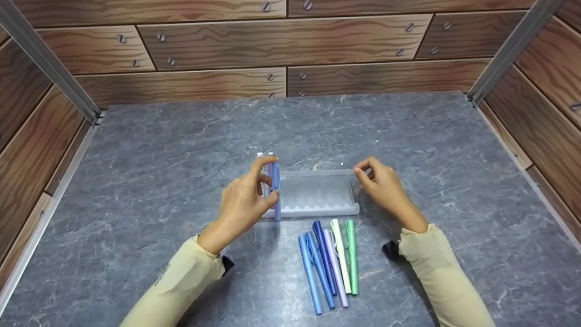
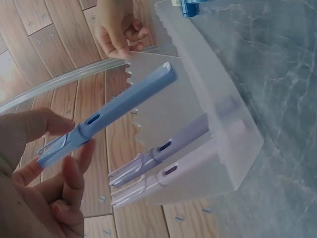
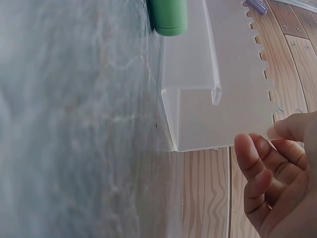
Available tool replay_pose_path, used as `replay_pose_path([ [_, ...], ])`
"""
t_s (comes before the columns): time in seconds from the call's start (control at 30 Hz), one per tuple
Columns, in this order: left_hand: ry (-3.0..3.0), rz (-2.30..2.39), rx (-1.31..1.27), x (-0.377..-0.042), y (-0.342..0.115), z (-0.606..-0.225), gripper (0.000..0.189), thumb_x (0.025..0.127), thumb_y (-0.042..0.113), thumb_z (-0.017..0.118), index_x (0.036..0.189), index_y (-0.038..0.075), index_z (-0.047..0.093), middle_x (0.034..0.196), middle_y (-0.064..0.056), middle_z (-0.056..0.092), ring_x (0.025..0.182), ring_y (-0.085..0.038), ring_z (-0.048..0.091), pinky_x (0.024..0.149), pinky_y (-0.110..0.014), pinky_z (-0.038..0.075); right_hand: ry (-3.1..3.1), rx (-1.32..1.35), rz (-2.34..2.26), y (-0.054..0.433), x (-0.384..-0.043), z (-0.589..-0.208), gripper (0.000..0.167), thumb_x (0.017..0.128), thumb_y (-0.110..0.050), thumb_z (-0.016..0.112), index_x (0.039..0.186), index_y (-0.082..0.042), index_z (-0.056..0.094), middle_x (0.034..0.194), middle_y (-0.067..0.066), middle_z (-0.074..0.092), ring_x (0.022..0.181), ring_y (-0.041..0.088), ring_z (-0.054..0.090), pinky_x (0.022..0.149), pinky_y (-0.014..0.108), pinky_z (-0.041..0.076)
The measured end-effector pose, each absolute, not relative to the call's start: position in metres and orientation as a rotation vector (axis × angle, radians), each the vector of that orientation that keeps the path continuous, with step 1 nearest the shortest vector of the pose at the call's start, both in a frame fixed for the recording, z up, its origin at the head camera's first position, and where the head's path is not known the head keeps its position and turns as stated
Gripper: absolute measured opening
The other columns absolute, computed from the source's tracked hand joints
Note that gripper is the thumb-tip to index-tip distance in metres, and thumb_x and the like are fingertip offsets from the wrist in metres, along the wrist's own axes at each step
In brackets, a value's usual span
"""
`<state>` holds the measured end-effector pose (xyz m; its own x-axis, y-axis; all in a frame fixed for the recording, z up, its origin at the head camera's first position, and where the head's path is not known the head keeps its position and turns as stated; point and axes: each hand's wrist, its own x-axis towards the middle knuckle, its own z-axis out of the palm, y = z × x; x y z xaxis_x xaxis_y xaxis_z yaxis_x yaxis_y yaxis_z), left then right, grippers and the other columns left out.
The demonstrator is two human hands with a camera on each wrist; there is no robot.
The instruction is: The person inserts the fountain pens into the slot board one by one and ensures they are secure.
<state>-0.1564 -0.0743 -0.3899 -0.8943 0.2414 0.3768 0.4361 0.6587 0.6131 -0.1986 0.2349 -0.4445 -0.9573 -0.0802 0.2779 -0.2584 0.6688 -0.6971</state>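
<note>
My left hand [image 1: 243,195] pinches a light blue pen [image 2: 129,101] by its clipped cap end, holding it tilted over the left part of a frosted clear pen rack [image 1: 317,186]. In the left wrist view the pen's other end hangs apart from the rack. A purple pen [image 2: 185,135] and a pale pink pen [image 2: 193,159] lie side by side in the rack at its left end. At the opposite end, my right hand [image 1: 383,184] pinches the upper corner of the rack's notched back panel [image 3: 242,74] between thumb and fingertips.
In front of the rack several pens lie loosely together: blue pens [image 1: 309,274], a dark blue pen [image 1: 325,259], a lilac pen [image 1: 336,270], a cream pen [image 1: 341,256] and a green pen [image 1: 352,259]. The grey marbled table [image 1: 181,136] is bordered by wood-patterned walls [image 1: 281,41].
</note>
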Motion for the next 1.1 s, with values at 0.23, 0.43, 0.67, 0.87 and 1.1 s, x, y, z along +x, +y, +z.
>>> replay_pose_path([
  [0.23,-2.489,-0.961,-0.527,-0.16,-0.071,-0.401,0.058,0.075,0.009,0.074,0.125,0.026,0.049,0.084,0.003,0.074,0.054,-0.006,0.048,0.044,-0.021,0.032,-2.66,0.297,1.134,0.233,-0.198,-0.446,0.014,0.095,-0.013,0.06,0.099,0.0,0.062,0.091,0.015,0.069,0.057,0.01,0.062,0.051,0.017,0.043],
  [0.43,-2.428,-0.957,-0.52,-0.165,-0.07,-0.404,0.057,0.076,0.008,0.074,0.124,0.026,0.049,0.084,0.002,0.074,0.054,-0.008,0.049,0.044,-0.022,0.032,-2.656,0.296,1.153,0.234,-0.198,-0.446,0.014,0.095,-0.013,0.059,0.098,0.0,0.062,0.091,0.015,0.069,0.059,0.018,0.064,0.051,0.017,0.044],
  [0.67,-2.447,-0.943,-0.515,-0.169,-0.068,-0.41,0.058,0.077,0.01,0.076,0.124,0.026,0.047,0.084,0.002,0.074,0.054,-0.009,0.05,0.046,-0.023,0.035,-2.656,0.29,1.166,0.234,-0.198,-0.445,0.014,0.095,-0.012,0.06,0.098,0.001,0.062,0.091,0.016,0.069,0.061,0.024,0.066,0.051,0.017,0.044],
  [0.87,-2.477,-0.935,-0.506,-0.172,-0.067,-0.416,0.057,0.077,0.01,0.076,0.124,0.026,0.048,0.085,0.001,0.074,0.056,-0.011,0.052,0.047,-0.026,0.037,-2.661,0.3,1.157,0.233,-0.198,-0.446,0.013,0.094,-0.012,0.06,0.099,0.0,0.062,0.092,0.016,0.069,0.061,0.023,0.066,0.052,0.017,0.045],
  [1.1,-2.509,-0.918,-0.52,-0.175,-0.066,-0.417,0.057,0.077,0.012,0.076,0.124,0.026,0.049,0.084,0.001,0.074,0.055,-0.011,0.052,0.046,-0.027,0.037,-2.65,0.296,1.151,0.234,-0.197,-0.446,0.013,0.094,-0.012,0.06,0.098,0.0,0.062,0.09,0.015,0.069,0.061,0.024,0.065,0.052,0.017,0.043],
])
